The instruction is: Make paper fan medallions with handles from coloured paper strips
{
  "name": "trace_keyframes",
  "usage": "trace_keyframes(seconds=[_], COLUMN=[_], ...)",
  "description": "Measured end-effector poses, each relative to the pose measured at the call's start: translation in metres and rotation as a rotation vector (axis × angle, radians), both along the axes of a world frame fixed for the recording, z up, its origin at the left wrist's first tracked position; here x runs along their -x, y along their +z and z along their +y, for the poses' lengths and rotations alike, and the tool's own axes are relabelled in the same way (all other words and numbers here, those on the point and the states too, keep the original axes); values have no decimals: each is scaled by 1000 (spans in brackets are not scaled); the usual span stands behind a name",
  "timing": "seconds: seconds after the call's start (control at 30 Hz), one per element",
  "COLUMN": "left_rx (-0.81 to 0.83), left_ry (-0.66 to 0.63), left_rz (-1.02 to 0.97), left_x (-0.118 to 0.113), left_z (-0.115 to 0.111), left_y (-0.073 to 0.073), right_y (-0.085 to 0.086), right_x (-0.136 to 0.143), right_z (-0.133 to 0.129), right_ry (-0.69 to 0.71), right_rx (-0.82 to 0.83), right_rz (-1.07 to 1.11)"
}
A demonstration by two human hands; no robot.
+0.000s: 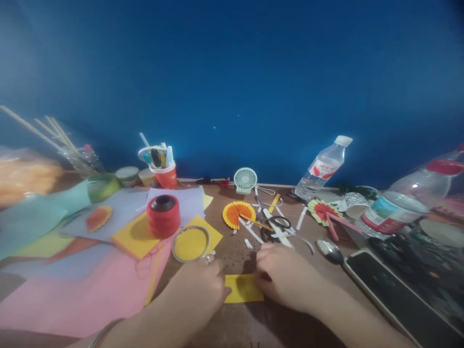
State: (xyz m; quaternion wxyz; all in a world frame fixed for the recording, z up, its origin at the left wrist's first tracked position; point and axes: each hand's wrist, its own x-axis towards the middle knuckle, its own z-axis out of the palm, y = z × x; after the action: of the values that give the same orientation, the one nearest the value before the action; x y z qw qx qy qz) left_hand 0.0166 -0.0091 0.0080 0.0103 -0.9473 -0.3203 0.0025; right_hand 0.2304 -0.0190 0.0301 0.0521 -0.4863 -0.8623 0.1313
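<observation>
A yellow strip of paper (244, 288) lies on the brown table close in front of me. My left hand (203, 280) is closed at the strip's left end, its thumb on the paper and a ring on one finger. On the right end, my right hand (277, 270) has its fingers curled down over the paper. Just beyond my left hand is a clear round ring (174, 241) over a yellow paper square (194, 244). A pleated orange and yellow paper fan (230, 216) and scissors (281, 222) lie beyond the strip.
Coloured paper sheets (94, 290) cover the left, with a red thread spool (163, 224) on them. A cup of pens (166, 176) and a small fan (245, 180) stand by the blue wall. At right are a water bottle (322, 166), a spoon (329, 252) and a phone (398, 295).
</observation>
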Motion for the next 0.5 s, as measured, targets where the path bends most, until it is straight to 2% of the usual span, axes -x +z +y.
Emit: trace_keyframes(seconds=[0.17,0.33,0.5], left_rx=[145,370,521], left_ry=[121,203,256], left_rz=[-115,-268,-364], left_x=[-2,-5,-7], left_z=[11,13,15], left_y=[0,-1,5], right_y=[-9,-2,-5], right_x=[12,15,17], right_z=[-3,-5,-6], right_ry=[-158,-220,-221], right_rx=[104,204,195], right_rz=[191,231,249])
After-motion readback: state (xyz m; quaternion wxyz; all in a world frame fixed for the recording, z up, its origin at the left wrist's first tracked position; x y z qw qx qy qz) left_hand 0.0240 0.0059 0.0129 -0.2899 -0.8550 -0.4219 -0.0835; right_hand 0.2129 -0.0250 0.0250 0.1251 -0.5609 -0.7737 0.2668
